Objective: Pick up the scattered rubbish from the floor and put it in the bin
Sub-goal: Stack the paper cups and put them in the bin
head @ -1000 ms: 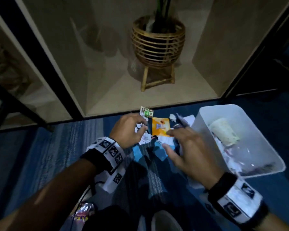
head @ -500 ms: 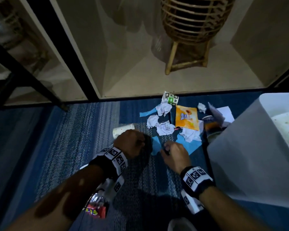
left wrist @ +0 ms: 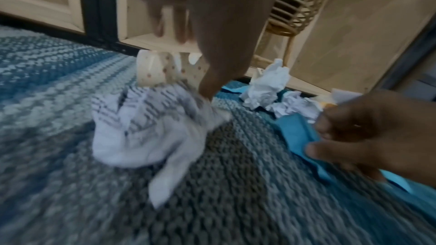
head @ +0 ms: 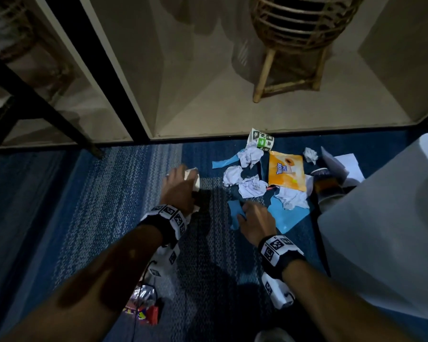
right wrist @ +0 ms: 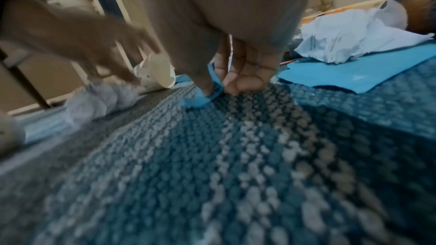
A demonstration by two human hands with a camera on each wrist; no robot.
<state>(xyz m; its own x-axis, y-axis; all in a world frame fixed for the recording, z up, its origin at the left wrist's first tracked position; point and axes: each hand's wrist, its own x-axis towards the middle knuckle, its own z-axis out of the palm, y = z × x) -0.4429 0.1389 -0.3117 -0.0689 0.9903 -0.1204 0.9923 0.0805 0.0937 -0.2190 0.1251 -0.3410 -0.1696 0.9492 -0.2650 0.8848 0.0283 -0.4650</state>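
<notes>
Rubbish lies on a blue woven rug (head: 109, 193). My left hand (head: 183, 180) stretches its fingers over a spotted paper cup (left wrist: 165, 70) lying on its side, while its thumb pins a crumpled printed paper (left wrist: 146, 128) under the palm. My right hand (head: 242, 213) pinches a blue paper strip (right wrist: 207, 92) between thumb and fingers, low on the rug. The white bin (head: 381, 218) stands at the right.
Beyond my hands lie crumpled white papers (head: 251, 156), an orange tissue packet (head: 286, 174), a green-and-white carton (head: 262, 140) and a blue sheet (head: 289, 215). A snack wrapper (head: 143, 309) lies near my left forearm. A rattan plant stand (head: 294, 45) is behind glass.
My left hand has moved forward and left to the paper cup and spread its fingers. The right hand has come down onto the blue strip and stays there.
</notes>
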